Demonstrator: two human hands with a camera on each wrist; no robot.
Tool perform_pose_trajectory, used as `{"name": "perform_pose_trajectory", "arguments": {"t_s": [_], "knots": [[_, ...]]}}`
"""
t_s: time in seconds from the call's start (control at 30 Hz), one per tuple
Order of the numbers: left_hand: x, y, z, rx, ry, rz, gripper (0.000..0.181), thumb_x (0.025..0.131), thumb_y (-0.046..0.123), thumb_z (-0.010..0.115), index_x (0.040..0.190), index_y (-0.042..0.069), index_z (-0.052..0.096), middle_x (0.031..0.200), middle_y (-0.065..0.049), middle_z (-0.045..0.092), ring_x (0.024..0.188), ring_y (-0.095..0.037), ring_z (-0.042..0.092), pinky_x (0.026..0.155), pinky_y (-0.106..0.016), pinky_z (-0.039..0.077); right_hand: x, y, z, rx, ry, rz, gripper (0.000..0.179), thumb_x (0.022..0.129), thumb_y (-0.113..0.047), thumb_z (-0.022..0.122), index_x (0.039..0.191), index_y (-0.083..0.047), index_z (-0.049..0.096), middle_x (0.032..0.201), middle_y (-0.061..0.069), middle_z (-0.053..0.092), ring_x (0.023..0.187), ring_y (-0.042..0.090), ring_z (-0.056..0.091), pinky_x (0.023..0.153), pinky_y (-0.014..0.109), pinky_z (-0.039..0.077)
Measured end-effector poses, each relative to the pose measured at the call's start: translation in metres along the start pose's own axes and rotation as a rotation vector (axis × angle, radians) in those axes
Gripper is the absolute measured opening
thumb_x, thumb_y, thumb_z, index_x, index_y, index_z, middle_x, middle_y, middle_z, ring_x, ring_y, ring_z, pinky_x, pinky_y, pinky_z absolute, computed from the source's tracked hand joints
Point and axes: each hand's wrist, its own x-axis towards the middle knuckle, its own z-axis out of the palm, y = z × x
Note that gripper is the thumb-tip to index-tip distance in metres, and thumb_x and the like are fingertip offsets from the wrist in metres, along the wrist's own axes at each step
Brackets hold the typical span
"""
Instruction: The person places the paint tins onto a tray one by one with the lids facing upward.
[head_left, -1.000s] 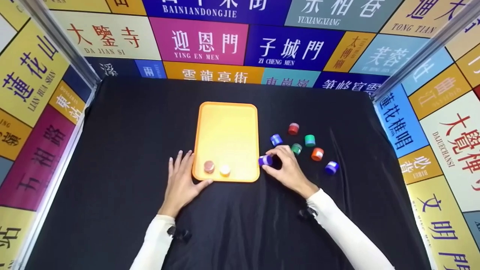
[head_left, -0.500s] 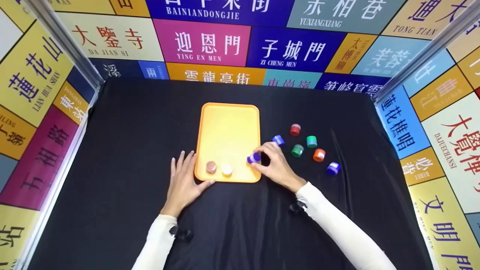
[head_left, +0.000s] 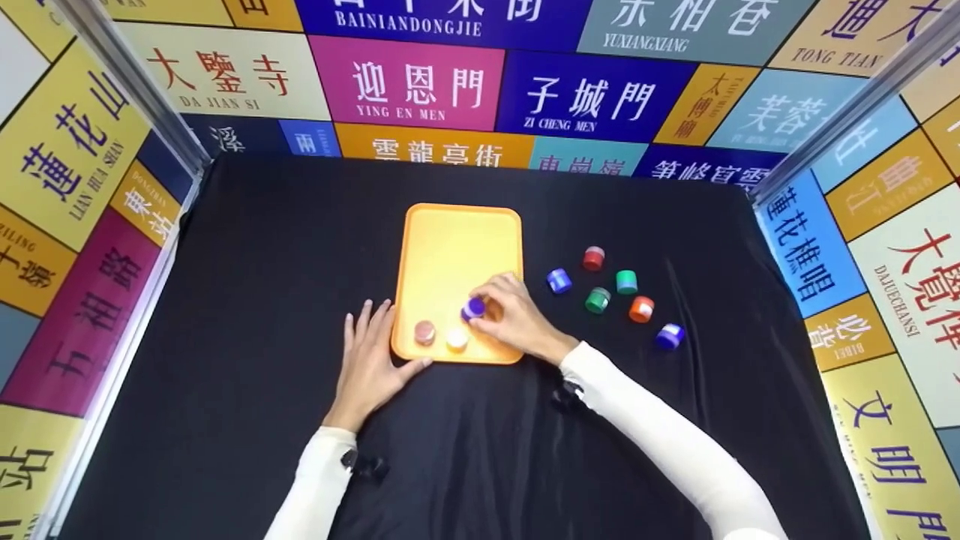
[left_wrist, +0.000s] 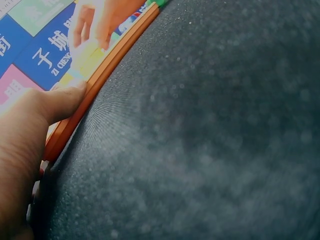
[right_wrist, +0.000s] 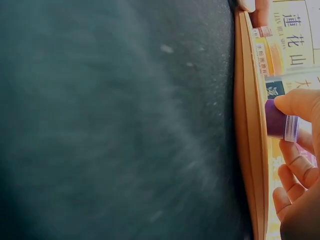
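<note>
In the head view an orange tray (head_left: 457,247) lies on the black cloth. My right hand (head_left: 517,315) is over its near half and pinches a small purple paint jar (head_left: 472,308) between thumb and fingers. The right wrist view shows this purple jar (right_wrist: 276,119) tilted, with a clear ridged lid. A brown paint jar (head_left: 424,332) and a yellow-white paint jar (head_left: 456,340) stand at the tray's near left. My left hand (head_left: 369,367) rests at the tray's near left corner, fingers straight along the side; its thumb (left_wrist: 70,97) touches the rim.
Right of the tray several paint jars are scattered on the cloth: a blue one (head_left: 559,281), a red one (head_left: 593,259), green ones, an orange one (head_left: 641,309) and another purple-blue one (head_left: 670,336). Printed panels (head_left: 405,82) wall the table at the back and sides.
My right hand has carried the purple jar leftward from beside the tray's right edge to over the tray, near the yellow-white jar. The left hand has stayed at the corner.
</note>
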Motion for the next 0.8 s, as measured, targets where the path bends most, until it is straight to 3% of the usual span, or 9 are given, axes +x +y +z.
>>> {"name": "perform_pose_trajectory", "arguments": {"t_s": [0.2,0.4,0.8], "knots": [[0.002,-0.001,0.001,0.006,-0.011,-0.004,0.111,0.086,0.070,0.082,0.163,-0.002,0.047,0.172,-0.020,0.043,0.166,-0.045,0.024,0.137,-0.062,0.003,0.020,-0.001,0.009,0.018,-0.060,0.023,0.040,0.092,-0.019,0.090,0.126,-0.005,0.075,0.113,0.007,0.068,0.117,0.027,0.054,0.102,0.041,0.045],[0.001,-0.002,0.002,0.003,-0.001,0.000,0.111,0.086,0.069,0.082,0.163,-0.003,0.047,0.172,-0.021,0.044,0.166,-0.045,0.024,0.136,-0.063,0.003,0.036,0.000,0.022,0.120,-0.051,0.087,0.038,0.090,-0.017,0.091,0.123,-0.007,0.075,0.115,0.007,0.069,0.117,0.025,0.054,0.104,0.037,0.045],[-0.001,-0.003,0.001,0.004,0.019,0.025,0.110,0.086,0.067,0.084,0.162,-0.004,0.048,0.170,-0.022,0.045,0.165,-0.048,0.026,0.136,-0.066,0.006,0.048,-0.006,0.039,0.141,-0.051,0.032,0.036,0.091,-0.017,0.091,0.123,-0.008,0.077,0.112,0.006,0.070,0.116,0.023,0.055,0.102,0.039,0.047]]}}
